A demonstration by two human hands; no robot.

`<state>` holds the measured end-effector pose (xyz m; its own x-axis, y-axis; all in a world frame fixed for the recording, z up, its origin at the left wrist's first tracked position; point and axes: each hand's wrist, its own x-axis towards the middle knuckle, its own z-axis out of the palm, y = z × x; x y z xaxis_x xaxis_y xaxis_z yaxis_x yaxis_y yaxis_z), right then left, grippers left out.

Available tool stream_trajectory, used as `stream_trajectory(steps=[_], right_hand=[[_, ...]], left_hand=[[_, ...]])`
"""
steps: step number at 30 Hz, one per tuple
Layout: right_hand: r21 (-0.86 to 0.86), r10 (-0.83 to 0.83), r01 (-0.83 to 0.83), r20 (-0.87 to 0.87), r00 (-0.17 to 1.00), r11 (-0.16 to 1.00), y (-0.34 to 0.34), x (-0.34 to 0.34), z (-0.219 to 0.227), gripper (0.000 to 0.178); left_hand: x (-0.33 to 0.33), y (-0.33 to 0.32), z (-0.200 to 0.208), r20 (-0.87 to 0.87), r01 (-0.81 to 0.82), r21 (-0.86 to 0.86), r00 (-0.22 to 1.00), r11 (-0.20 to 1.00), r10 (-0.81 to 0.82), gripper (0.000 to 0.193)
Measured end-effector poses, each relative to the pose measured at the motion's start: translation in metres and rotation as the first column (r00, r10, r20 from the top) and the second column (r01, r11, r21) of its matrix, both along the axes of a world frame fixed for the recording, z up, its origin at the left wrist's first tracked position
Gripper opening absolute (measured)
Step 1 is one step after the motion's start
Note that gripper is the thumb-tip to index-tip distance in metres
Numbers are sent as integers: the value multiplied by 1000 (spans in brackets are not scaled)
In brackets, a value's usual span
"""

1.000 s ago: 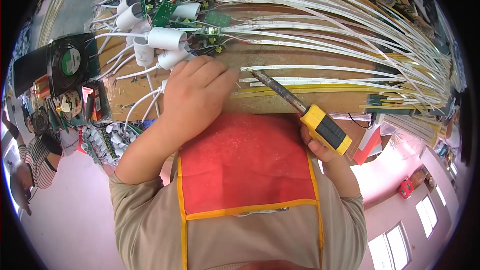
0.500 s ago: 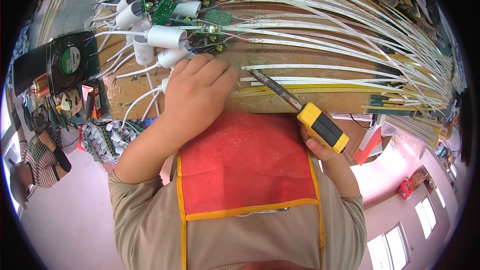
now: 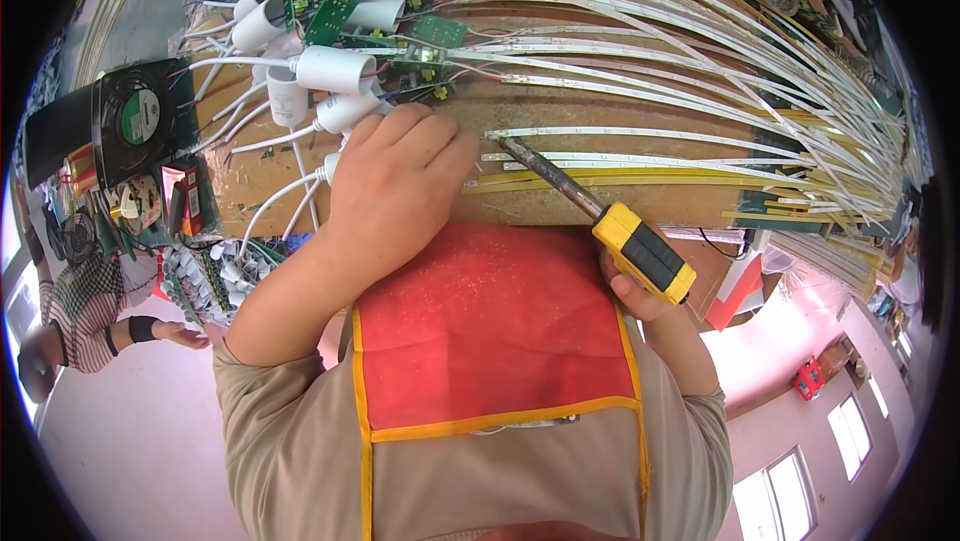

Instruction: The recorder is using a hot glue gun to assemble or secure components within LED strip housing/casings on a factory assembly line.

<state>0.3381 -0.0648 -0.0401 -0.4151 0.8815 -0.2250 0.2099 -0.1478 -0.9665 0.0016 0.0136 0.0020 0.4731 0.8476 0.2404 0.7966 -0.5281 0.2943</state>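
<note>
Right now, this is what lies under your hands.
Soldering iron: your right hand [image 3: 640, 296] has its fingers wrapped shut around the yellow-and-black handle of the soldering iron [image 3: 645, 253], at about 4 o'clock from the picture's centre.
Axis: its long axis runs from 4 o'clock up to 10 o'clock; the dark tip points toward 10 o'clock and meets the near end of a white LED strip [image 3: 640, 133].
Left hand: your left hand [image 3: 395, 186] lies knuckles-up with fingers curled down on the strip ends at the bench edge, just left of the tip; whether it pinches anything, you cannot tell.
Surface: a worn wooden bench [image 3: 600, 203], crossed by many white and yellowish strips fanning toward 2 o'clock.
Around 11 o'clock: white plastic lamp housings [image 3: 335, 69] with wires and green circuit boards [image 3: 330, 19].
Around 9 o'clock: a black cooling fan [image 3: 135, 119].
Room: pale floor; another person's arm [image 3: 150, 329] at 8 o'clock; windows [image 3: 780, 486] at 5 o'clock.
</note>
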Motion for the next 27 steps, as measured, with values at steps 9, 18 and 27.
stream_trajectory(steps=[9, 18, 27], right_hand=[[-7, 25, -26, -14, 1000, 1000, -1, 5, -1, 31], [-22, -12, 10, -107, 994, 1000, -2, 4, -2, 25], [-2, 13, -13, -99, 995, 1000, -3, 5, -5, 27]], left_hand=[[0, 1, 2, 15, -4, -34, 1000, 999, 4, 27], [0, 1, -1, 9, -1, -15, 1000, 1000, 1, 22], [0, 2, 1, 10, -3, -17, 1000, 1000, 3, 21]])
